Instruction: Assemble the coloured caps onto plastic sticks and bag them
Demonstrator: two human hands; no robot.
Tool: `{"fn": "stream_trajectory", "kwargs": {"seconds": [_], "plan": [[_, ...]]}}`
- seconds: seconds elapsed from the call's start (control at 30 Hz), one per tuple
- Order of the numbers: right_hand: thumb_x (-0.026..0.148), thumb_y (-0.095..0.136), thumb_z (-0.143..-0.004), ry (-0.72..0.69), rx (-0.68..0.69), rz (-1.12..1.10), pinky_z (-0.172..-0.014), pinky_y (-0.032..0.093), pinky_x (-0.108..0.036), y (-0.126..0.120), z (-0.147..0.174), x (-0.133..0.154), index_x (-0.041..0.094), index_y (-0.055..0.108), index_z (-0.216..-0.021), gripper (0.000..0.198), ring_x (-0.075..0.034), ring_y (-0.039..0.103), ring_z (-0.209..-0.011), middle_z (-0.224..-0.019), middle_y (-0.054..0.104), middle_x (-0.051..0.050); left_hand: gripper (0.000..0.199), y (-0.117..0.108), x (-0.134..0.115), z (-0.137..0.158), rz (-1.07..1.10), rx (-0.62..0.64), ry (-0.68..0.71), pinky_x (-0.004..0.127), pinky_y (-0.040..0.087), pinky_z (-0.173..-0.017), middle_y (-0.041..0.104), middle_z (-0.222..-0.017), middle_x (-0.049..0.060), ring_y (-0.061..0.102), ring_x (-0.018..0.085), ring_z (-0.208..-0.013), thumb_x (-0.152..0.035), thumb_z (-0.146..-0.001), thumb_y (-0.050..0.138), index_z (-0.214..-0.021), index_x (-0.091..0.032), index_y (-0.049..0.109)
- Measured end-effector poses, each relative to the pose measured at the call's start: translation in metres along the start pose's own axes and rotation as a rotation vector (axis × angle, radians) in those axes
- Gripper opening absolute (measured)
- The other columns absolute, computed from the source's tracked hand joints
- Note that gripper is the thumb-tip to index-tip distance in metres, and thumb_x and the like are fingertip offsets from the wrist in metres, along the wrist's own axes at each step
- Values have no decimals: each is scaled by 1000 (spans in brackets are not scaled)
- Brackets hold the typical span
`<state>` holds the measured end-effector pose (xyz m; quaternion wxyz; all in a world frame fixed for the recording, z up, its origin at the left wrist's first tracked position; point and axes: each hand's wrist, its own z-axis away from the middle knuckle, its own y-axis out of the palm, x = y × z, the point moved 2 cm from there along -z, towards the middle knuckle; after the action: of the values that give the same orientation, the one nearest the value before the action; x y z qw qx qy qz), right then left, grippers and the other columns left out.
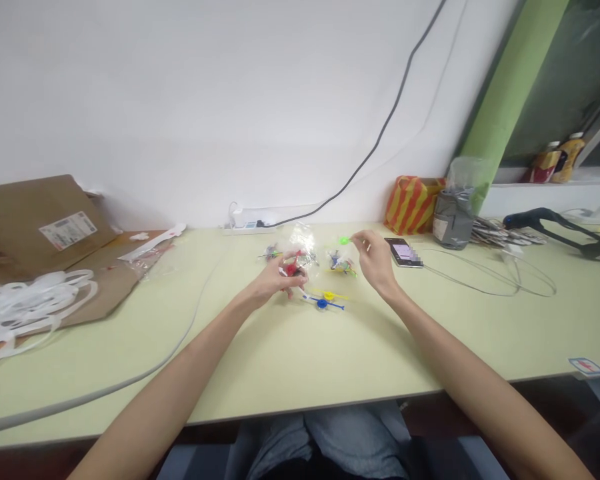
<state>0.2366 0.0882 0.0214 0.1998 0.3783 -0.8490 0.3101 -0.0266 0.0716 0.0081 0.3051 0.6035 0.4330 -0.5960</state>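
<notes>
Green plastic piece (344,241): from here I see the right hand (377,260) pinching it above the table (330,373), the left hand (270,280) half-curled, probably gripping a red toy (293,267); slack pinching could drop either.

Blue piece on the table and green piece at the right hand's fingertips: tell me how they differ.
The blue piece lies on the table, while the green piece is pinched by the right hand. The blue piece shows a long, thin arm; the green piece's visible part looks compact. The blue piece sits nearer the table's front edge than the green piece. Both are small and brightly coloured.
</notes>
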Motion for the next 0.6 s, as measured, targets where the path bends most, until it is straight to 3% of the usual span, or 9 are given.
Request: {"fn": "stream_trajectory", "kwargs": {"seconds": [0.07, 0.13, 0.33, 0.6], "plan": [[26, 49, -96, -11, -146, -38, -74, 43, -33, -7, -1, 4, 20, 63, -88, 17, -20, 55, -79, -89, 62, -6, 87, 1, -1, 1, -4, 38, 0, 22, 52, -50, 71, -98, 9, 70, 20, -74, -36, -71, 85, -145, -21, 43], [26, 47, -97, -37, -210, -85, -74, 44, -34, -12, 0, 10, 21, 64, -91, 18, -21, 54, -83, -91, 59, -7, 89, 2, -2, 2, -16, 86, -12, 22, 52, -51, 71, -101, 10, 70, 20, -76, -36, -72, 85, -147, -21, 40], [22, 54, -95, -198, -49, -70, -78, 45, -37, -8, 6, 31, 24, 69, -89, 16, -22, 53, -90, -90, 52, -5, 94, 7, -7, 3, -86, 134, -30, 28, 55, -61, 70, -95, 9, 68, 20, -78, -34, -71, 86, -150, -20, 37], [17, 51, -95, -155, -121, -46, -77, 44, -37, -12, 4, 27, 23, 68, -89, 19, -22, 51, -89, -89, 52, -5, 91, 9, -7, 2, -44, 138, 36, 27, 52, -64, 66, -90, 5, 62, 17, -78, -33, -70, 86, -148, -19, 40]]}}
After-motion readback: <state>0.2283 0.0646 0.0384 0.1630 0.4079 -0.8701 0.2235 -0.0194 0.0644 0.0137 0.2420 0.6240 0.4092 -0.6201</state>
